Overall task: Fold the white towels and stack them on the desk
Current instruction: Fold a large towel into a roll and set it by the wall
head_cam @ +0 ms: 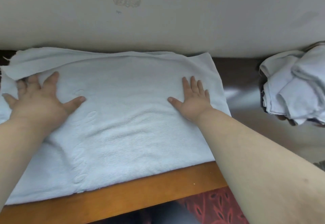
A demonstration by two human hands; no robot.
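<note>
Large white terry towel (123,118) lies spread on brown wooden desk (140,194), far edge against pale wall (175,21). Left hand (40,99) and right hand (191,99) rest flat on it; crumpled white towel pile (295,90) lies right, apart.

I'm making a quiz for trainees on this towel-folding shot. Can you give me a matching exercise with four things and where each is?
Things:
1. left hand
2. right hand
3. pile of towels
4. spread towel

Places:
A. heaped at the desk's far right
B. flat on the towel near its right edge
C. laid across the desk, up to its wooden front edge
D. flat on the towel beside a turned-over corner

Pairs: 1-D, 2-B, 3-A, 4-C
</note>
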